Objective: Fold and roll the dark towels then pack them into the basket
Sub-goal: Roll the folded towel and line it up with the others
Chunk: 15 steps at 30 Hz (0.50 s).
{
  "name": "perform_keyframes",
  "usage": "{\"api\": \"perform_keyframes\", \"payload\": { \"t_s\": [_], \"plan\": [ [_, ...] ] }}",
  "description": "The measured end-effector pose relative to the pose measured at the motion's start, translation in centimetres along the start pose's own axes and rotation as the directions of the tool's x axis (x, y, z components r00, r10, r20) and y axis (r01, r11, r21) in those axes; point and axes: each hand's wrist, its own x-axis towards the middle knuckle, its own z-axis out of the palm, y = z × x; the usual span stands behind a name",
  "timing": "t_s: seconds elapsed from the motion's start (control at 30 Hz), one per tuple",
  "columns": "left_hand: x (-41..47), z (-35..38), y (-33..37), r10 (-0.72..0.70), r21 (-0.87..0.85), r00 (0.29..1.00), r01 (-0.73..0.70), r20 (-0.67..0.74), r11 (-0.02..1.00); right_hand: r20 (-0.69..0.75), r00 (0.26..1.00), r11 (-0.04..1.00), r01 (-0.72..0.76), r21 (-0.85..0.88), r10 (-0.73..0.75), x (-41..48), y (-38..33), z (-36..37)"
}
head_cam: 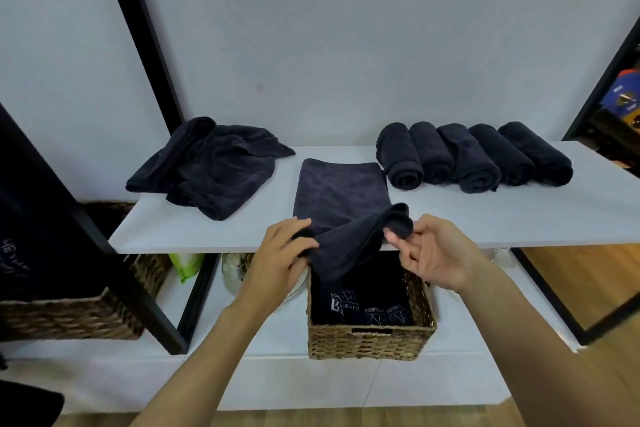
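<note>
A dark folded towel (341, 198) lies flat in the middle of the white shelf (485, 218), its near end lifted and hanging over the front edge. My left hand (277, 260) pinches the near left corner and my right hand (433, 253) pinches the near right corner, which is curled upward. Several rolled dark towels (474, 158) lie in a row at the back right of the shelf. A loose heap of unfolded dark towels (211, 166) sits at the back left. Below the shelf stands a wicker basket (370, 340) holding dark cloths with white print.
A second, larger wicker basket (69, 315) stands at lower left behind a black frame post (138, 288). A green-white packet (187, 267) and a glass item (232, 270) sit on the lower board. Another black frame runs along the right side.
</note>
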Motion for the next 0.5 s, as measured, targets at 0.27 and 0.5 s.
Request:
{"api": "perform_keyframes", "payload": {
  "t_s": [0.27,0.5],
  "plan": [
    [4.0,-2.9,0.5,-0.654,-0.590,0.683,0.687,0.324,0.425,-0.023,0.904,0.638,0.283,-0.716,-0.427,0.8,-0.3,0.9],
    [5.7,-2.6,1.4,-0.688,-0.575,0.633,0.728,0.355,0.373,-0.021,0.735,0.376,0.322,-0.869,-0.678,1.1,0.1,1.4]
  ]
}}
